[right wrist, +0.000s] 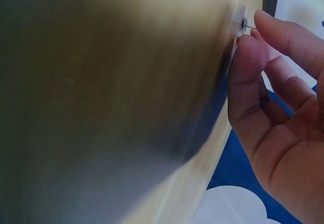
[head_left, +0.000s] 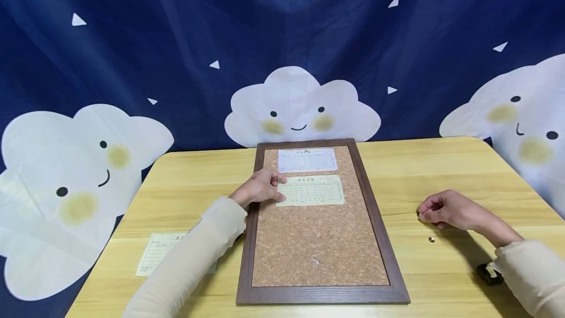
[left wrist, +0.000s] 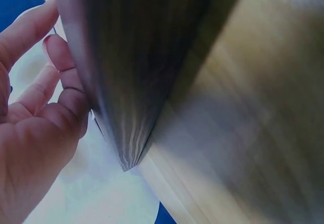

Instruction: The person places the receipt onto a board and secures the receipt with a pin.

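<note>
My left hand (head_left: pixel 261 185) rests at the left edge of a pale yellow printed slip (head_left: pixel 312 191), its fingertips touching the slip near the left corners. The slip lies on a framed cork board (head_left: pixel 320 244), just below a white printed slip (head_left: pixel 307 161). To the right of the board, my right hand (head_left: pixel 454 211) is low over the table. Its thumb and finger pinch a small metal thumbtack (right wrist: pixel 245 24) by the pin, with the head at the tabletop. A second thumbtack (head_left: pixel 431 239) lies on the table nearer to me.
Another pale yellow slip (head_left: pixel 158 255) lies on the wooden table (head_left: pixel 432 171) at the left, partly hidden under my left sleeve. The board's dark wooden frame (head_left: pixel 322 295) stands raised around the cork. Behind the table hangs a blue cloth (head_left: pixel 282 23) with clouds.
</note>
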`<state>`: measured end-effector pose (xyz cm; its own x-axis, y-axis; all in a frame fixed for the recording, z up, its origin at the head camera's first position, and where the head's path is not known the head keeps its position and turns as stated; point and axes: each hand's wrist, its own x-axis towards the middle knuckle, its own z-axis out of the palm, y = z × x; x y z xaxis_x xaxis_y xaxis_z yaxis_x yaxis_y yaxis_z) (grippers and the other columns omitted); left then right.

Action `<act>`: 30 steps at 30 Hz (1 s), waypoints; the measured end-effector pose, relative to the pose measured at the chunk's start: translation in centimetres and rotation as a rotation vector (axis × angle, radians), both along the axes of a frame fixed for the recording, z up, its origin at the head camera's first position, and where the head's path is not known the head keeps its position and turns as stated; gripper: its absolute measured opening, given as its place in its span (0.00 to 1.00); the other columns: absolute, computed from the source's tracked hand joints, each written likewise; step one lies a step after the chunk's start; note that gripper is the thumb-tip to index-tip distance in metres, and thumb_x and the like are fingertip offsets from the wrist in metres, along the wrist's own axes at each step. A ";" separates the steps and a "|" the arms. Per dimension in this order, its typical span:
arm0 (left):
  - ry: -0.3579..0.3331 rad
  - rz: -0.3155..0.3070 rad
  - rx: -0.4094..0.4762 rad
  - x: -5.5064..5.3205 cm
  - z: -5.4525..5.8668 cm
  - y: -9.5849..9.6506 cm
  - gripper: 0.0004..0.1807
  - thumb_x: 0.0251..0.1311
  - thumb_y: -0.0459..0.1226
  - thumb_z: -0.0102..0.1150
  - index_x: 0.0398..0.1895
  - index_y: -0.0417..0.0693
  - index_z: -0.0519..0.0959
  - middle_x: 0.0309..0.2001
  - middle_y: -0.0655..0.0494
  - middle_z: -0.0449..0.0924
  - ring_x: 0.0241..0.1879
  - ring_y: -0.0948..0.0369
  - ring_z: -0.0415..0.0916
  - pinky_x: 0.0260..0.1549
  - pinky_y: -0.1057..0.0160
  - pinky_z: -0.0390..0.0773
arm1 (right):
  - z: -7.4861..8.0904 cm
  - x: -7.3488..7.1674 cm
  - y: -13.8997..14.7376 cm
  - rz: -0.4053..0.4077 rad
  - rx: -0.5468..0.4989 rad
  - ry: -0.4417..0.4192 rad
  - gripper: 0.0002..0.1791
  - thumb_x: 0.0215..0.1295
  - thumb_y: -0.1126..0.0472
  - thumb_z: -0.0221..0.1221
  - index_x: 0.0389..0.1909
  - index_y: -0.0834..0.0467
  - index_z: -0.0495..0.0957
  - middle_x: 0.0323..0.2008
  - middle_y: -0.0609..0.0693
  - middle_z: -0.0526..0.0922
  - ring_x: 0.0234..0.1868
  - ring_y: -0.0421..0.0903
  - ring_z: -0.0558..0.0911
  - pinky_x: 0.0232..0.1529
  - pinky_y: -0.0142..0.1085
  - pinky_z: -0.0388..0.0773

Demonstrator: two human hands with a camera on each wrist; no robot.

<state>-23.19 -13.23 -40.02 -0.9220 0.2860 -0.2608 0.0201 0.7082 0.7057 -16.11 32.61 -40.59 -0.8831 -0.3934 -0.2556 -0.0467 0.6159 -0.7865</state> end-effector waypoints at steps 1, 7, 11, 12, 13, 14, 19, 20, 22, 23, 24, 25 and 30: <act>0.000 -0.001 0.002 0.0 0.0 0.0 0.21 0.47 0.29 0.77 0.47 0.44 0.83 0.31 0.56 0.66 0.34 0.60 0.64 0.38 0.62 0.65 | 0.0 0.0 0.0 0.002 0.004 0.004 0.08 0.63 0.69 0.64 0.37 0.72 0.80 0.26 0.49 0.79 0.24 0.36 0.75 0.25 0.32 0.77; -0.003 0.004 0.010 0.0 0.1 0.0 0.21 0.47 0.29 0.77 0.47 0.44 0.83 0.32 0.56 0.66 0.34 0.60 0.64 0.38 0.62 0.65 | -0.2 -0.2 0.1 0.011 0.005 0.016 0.06 0.64 0.70 0.62 0.35 0.71 0.81 0.24 0.45 0.78 0.22 0.35 0.73 0.24 0.31 0.75; 0.004 0.006 0.013 0.0 0.0 0.0 0.21 0.46 0.29 0.77 0.46 0.44 0.83 0.32 0.56 0.67 0.34 0.60 0.64 0.38 0.62 0.65 | -0.2 -0.2 0.1 0.014 0.000 0.021 0.06 0.64 0.70 0.62 0.35 0.71 0.81 0.25 0.45 0.79 0.22 0.36 0.73 0.24 0.31 0.75; 0.008 0.003 0.015 0.0 0.0 0.0 0.21 0.46 0.29 0.77 0.46 0.44 0.83 0.32 0.56 0.67 0.34 0.60 0.64 0.38 0.62 0.65 | -0.3 -0.2 0.0 0.014 0.001 0.024 0.06 0.64 0.70 0.62 0.35 0.72 0.81 0.25 0.45 0.79 0.22 0.35 0.73 0.24 0.31 0.75; 0.014 -0.002 0.017 0.0 0.0 0.0 0.21 0.46 0.29 0.77 0.46 0.43 0.83 0.31 0.56 0.67 0.33 0.60 0.65 0.38 0.63 0.65 | -0.3 -0.2 0.0 0.015 0.001 0.028 0.06 0.64 0.70 0.63 0.35 0.72 0.81 0.25 0.45 0.79 0.21 0.35 0.73 0.23 0.31 0.75; 0.019 -0.008 0.019 0.0 -0.1 0.0 0.21 0.46 0.29 0.77 0.46 0.43 0.83 0.31 0.56 0.68 0.33 0.60 0.65 0.38 0.63 0.65 | -0.3 -0.2 0.0 0.015 0.003 0.030 0.06 0.65 0.69 0.63 0.35 0.71 0.81 0.25 0.44 0.79 0.21 0.35 0.73 0.23 0.31 0.75; 0.041 -0.035 0.023 0.1 -0.1 -0.3 0.21 0.45 0.29 0.77 0.46 0.42 0.83 0.31 0.56 0.69 0.33 0.60 0.66 0.38 0.64 0.67 | -0.4 -0.3 -0.1 0.029 0.007 0.029 0.06 0.66 0.69 0.62 0.35 0.71 0.82 0.24 0.43 0.77 0.21 0.36 0.73 0.23 0.30 0.73; 0.041 -0.038 0.022 0.1 -0.2 -0.4 0.21 0.45 0.29 0.77 0.47 0.42 0.83 0.31 0.56 0.69 0.33 0.60 0.66 0.38 0.64 0.67 | -0.4 -0.3 -0.2 0.034 0.008 0.028 0.06 0.67 0.69 0.61 0.35 0.71 0.82 0.24 0.43 0.77 0.21 0.36 0.73 0.23 0.30 0.73; 0.043 -0.042 0.019 0.1 -0.2 -0.4 0.21 0.46 0.30 0.77 0.47 0.43 0.83 0.31 0.56 0.69 0.33 0.61 0.66 0.39 0.63 0.67 | -0.4 -0.4 -0.2 0.044 0.008 0.028 0.06 0.67 0.70 0.60 0.35 0.70 0.81 0.23 0.43 0.76 0.21 0.36 0.73 0.23 0.30 0.73; 0.043 -0.042 0.018 0.1 -0.2 -0.4 0.21 0.46 0.30 0.77 0.47 0.43 0.83 0.31 0.56 0.69 0.33 0.60 0.66 0.39 0.63 0.67 | -0.4 -0.4 -0.3 0.051 0.010 0.029 0.06 0.68 0.70 0.60 0.35 0.70 0.81 0.23 0.43 0.76 0.21 0.36 0.73 0.23 0.30 0.73; 0.042 -0.042 0.016 0.1 -0.2 -0.4 0.21 0.46 0.30 0.77 0.47 0.43 0.83 0.31 0.56 0.69 0.33 0.60 0.66 0.39 0.63 0.67 | -0.3 -0.5 -0.3 0.055 0.014 0.032 0.06 0.68 0.70 0.59 0.35 0.70 0.81 0.23 0.43 0.75 0.21 0.35 0.73 0.23 0.30 0.73; 0.041 -0.041 0.016 0.1 -0.1 -0.4 0.21 0.46 0.30 0.77 0.47 0.43 0.83 0.31 0.56 0.69 0.33 0.60 0.66 0.39 0.63 0.67 | -0.3 -0.5 -0.3 0.060 0.016 0.035 0.06 0.68 0.70 0.59 0.35 0.70 0.81 0.22 0.43 0.75 0.21 0.35 0.72 0.23 0.30 0.73; 0.031 -0.039 0.018 0.0 -0.1 -0.3 0.21 0.47 0.30 0.76 0.47 0.44 0.83 0.32 0.56 0.68 0.33 0.60 0.66 0.39 0.63 0.67 | -0.1 -0.8 -0.5 0.056 0.023 0.016 0.06 0.69 0.70 0.58 0.35 0.70 0.81 0.22 0.45 0.72 0.22 0.36 0.71 0.24 0.31 0.75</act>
<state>-23.15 -13.56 -40.11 -0.9175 0.3264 -0.2273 0.0693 0.6939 0.7167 -16.87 32.10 -40.67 -0.8642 -0.4360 -0.2510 -0.0940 0.6302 -0.7707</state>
